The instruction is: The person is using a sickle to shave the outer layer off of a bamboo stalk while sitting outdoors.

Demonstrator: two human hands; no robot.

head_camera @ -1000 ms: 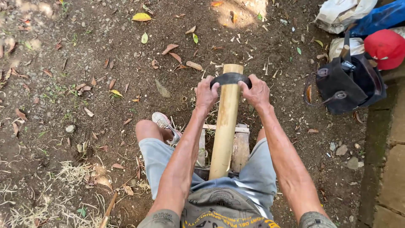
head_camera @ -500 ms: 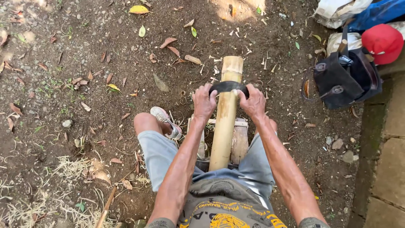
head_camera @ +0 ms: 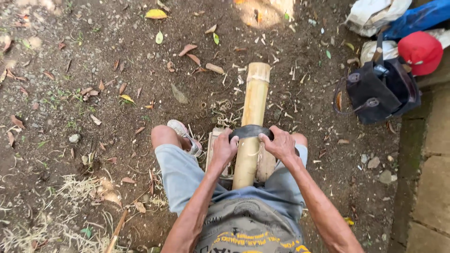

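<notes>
Brown dirt (head_camera: pixel 93 70) across the left of the frame, strewn with dry leaves (head_camera: pixel 187 48) and straw, plus pale shavings (head_camera: pixel 220 110) near centre, probably peeled off the pole. Lower centre, seated low in grey shorts (head_camera: pixel 183 173), bare knee up at centre left beside a worn shoe (head_camera: pixel 183 133). Left hand (head_camera: pixel 225 149) clenched round the left end of a dark curved blade (head_camera: pixel 251 131); right hand (head_camera: pixel 281 145) clenched round the right end, hands apart on either side of the pole. Blade laid crosswise over a pale bamboo pole (head_camera: pixel 251 126), apparently so both arms can bear on it evenly. Pole running from the lap up to centre top, resting on a wooden block (head_camera: pixel 266 164) between the legs, seemingly to keep it raised and steady. At right, black bag (head_camera: pixel 379 91), red cap (head_camera: pixel 420 51), white sack (head_camera: pixel 375 16), paving (head_camera: pixel 433 187) along the edge.
</notes>
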